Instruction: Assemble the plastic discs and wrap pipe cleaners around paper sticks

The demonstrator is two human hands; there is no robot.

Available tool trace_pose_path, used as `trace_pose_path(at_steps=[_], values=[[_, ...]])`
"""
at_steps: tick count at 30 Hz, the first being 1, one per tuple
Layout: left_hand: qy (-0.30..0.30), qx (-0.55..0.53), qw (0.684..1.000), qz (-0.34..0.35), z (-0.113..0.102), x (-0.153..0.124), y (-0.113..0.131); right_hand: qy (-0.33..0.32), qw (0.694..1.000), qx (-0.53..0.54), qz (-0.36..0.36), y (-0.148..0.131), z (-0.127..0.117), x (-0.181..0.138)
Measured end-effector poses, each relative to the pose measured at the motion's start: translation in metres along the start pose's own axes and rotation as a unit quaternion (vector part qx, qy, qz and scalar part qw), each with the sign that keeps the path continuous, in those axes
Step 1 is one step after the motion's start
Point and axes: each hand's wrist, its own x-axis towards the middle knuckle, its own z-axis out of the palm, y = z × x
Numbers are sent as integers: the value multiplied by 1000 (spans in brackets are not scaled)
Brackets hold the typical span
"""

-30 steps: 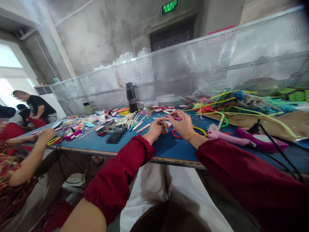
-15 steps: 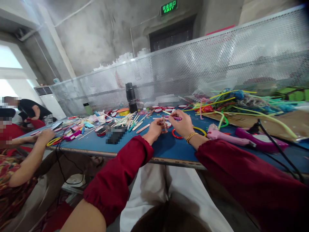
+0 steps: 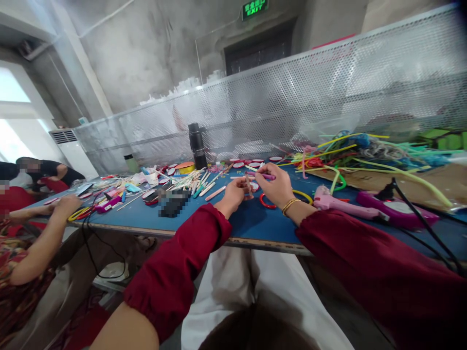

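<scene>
Head view shows the left hand (image 3: 234,195) pinching a thin piece (image 3: 248,183) and, just beside it, the right hand (image 3: 278,186) gripping a purple stick (image 3: 269,177), apparently close two-handed work whose next move calls for steadiness.

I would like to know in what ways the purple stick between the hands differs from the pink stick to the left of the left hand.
The purple stick is darker; the pink stick is pale. The purple stick is held by the right hand, while the pink stick lies loose on the blue table. Both look straight and slender.
</scene>
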Motion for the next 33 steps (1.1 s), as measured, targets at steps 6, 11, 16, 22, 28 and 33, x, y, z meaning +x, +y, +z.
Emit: trace_pose_path(at_steps=[6,11,16,22,28,33], values=[[-9,1,1000,6,-2,1,-1,-6,1000,-3,-6,2,1,0],[-4,6,1000,4,-2,2,-3,-1,1000,-1,-1,2,1,0],[-6,1,1000,5,-2,2,-2,4,1000,1,-1,-1,-1,1],[1,-1,1000,2,-2,2,-2,6,1000,15,3,-1,-1,1],[-2,-2,1000,7,-2,1,-2,7,1000,12,-2,2,1,1],[5,-9,1000,5,-2,2,-2,3,1000,12,3,2,1,1]])
